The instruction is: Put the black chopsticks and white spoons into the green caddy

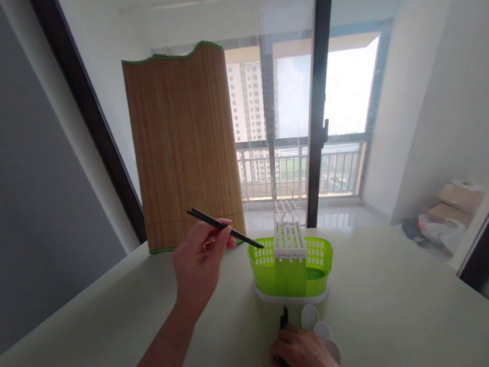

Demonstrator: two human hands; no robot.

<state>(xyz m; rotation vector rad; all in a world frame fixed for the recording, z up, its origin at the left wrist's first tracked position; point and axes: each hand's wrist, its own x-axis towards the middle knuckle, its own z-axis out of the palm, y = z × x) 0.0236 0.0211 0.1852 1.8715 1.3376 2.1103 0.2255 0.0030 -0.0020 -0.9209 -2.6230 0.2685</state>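
Pinched in my left hand (203, 255) is a pair of black chopsticks (238, 235), held up slantwise with their right ends by the rim of a green basket (287, 279). The basket has slotted walls, a white base and a white slatted rack (290, 237) across its middle. My right hand (302, 358) lies low on the table, its fingers closed around more black chopsticks (284, 317). Just beside that hand rest several pale spoons (310, 316), partly covered by it.
A bamboo mat (182, 147) with green edging stands upright at the back left of the white table (397, 319). Behind the table is a dark-framed glass door (318, 103). Cardboard and plastic bags (445, 227) lie on the floor beyond, at the right.
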